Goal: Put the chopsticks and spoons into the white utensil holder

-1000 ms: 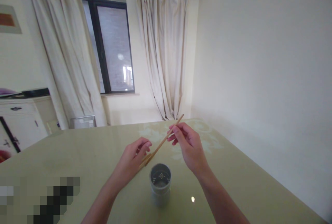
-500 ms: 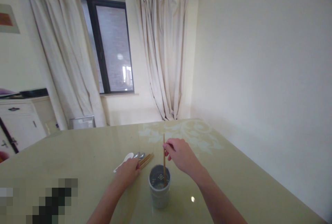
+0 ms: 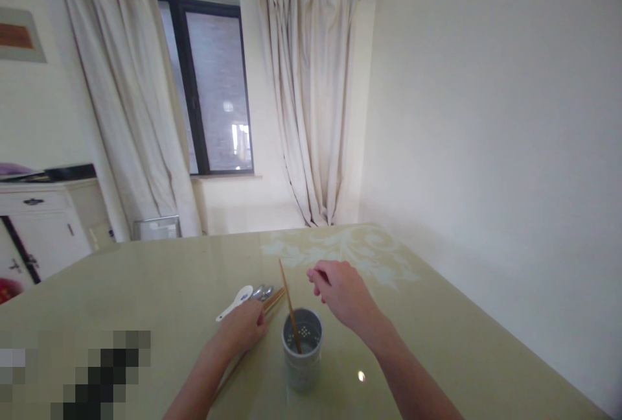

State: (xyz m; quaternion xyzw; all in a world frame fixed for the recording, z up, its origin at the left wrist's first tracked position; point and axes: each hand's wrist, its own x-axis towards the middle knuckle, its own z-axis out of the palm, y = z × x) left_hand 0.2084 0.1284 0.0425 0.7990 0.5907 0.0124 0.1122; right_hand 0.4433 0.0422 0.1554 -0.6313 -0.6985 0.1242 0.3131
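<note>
A grey cylindrical holder with holes in its bottom stands upright on the table. One wooden chopstick is inside it, tilted to the left against the rim. Just above and right of the holder is my right hand, its fingers curled together with nothing in them. Left of the holder, low on the table, my left hand is closed over a bunch of wooden chopsticks; its fingertips are mostly hidden. Beside it lie a white spoon and two metal spoons, their handles hidden by the hand.
The glossy green table reaches to a white wall on the right. Beyond it are a window and beige curtains. A white cabinet stands at the far left. A blurred patch covers the lower left.
My right hand has let go of the chopstick, which has tipped from upright to leaning left in the holder. My left hand has stayed nearly in place.
</note>
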